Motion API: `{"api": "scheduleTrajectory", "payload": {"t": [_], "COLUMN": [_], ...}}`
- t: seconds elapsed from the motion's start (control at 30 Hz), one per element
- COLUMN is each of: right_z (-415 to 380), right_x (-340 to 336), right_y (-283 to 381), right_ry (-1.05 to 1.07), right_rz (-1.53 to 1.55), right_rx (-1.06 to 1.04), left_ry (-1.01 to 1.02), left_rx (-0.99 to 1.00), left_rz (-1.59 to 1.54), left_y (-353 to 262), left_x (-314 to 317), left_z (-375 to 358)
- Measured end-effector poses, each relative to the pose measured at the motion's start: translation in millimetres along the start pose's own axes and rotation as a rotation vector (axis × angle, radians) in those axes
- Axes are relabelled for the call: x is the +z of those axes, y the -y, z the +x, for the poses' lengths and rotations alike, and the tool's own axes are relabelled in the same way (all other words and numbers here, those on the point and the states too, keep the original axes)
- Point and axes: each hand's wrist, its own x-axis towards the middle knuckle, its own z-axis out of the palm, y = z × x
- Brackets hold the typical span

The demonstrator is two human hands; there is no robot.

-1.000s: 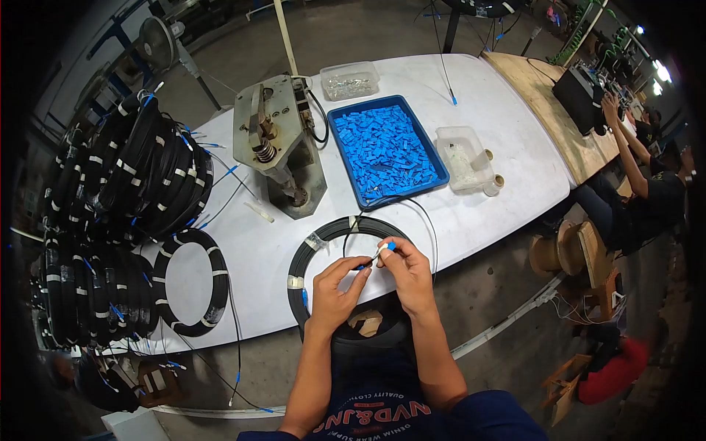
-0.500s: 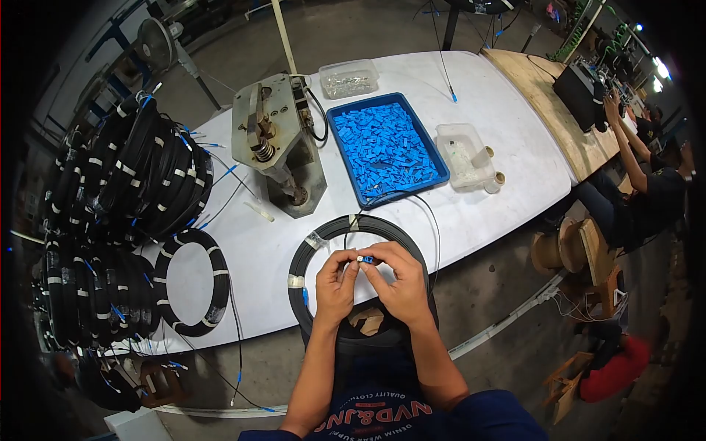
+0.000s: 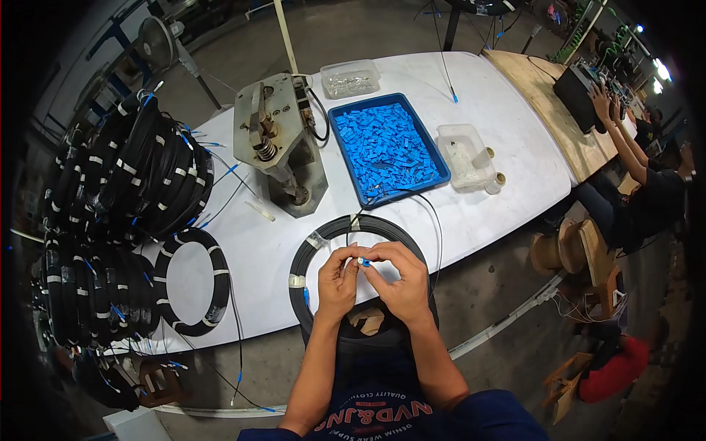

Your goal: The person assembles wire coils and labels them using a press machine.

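Observation:
A small blue cable connector [image 3: 365,262] with a whitish tip is pinched between my two hands, its sides mostly covered by the fingers. My left hand [image 3: 337,287] is closed at its left end, thumb and fingertips pressed together. From the other side my right hand [image 3: 403,283] grips the blue part between thumb and forefinger. Both hands are over a coil of black cable [image 3: 390,229], bound with pale tape, at the table's near edge. One thin black cable runs up from near the hands toward the blue tray and loops back down to the right.
Beyond the coil stands a blue tray [image 3: 443,173] heaped with blue connector pieces. A metal press [image 3: 276,140] is left of it. Clear plastic boxes [image 3: 349,79] flank the tray. Stacked cable coils [image 3: 132,169] fill the left side. A co-worker [image 3: 647,184] sits far right.
My fingers have shifted slightly around the connector, and less of its blue body shows. The co-worker's hands at far right have moved a little to the left.

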Motion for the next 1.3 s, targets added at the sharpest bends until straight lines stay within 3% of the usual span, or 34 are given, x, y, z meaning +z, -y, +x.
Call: {"api": "scheduleTrajectory", "payload": {"t": [0.37,0.7,0.87,1.0,1.3], "right_z": [-3.6,-9.9,-16.4,-23.9,-51.3], "right_x": [-3.2,-6.0,-10.7,-16.1,-18.8], "right_y": [-8.8,-18.2,-26.6,-32.9,-61.9], "right_ry": [0.057,0.063,0.086,0.076,0.053], "right_rz": [-0.055,-0.032,-0.036,-0.029,0.018], "right_rx": [-0.017,0.093,0.061,0.13,0.296], "left_ry": [0.046,0.018,0.066,0.024,0.131], "left_rx": [-0.044,-0.115,-0.171,-0.229,-0.282], "left_rz": [-0.028,-0.058,0.093,0.094,0.186], "left_y": [-0.1,10.0,24.5,36.6,52.5], "left_x": [-1.4,5.3,1.5,8.9,6.2], "left_z": [-4.0,-13.5,-22.4,-26.6,-36.7]}}
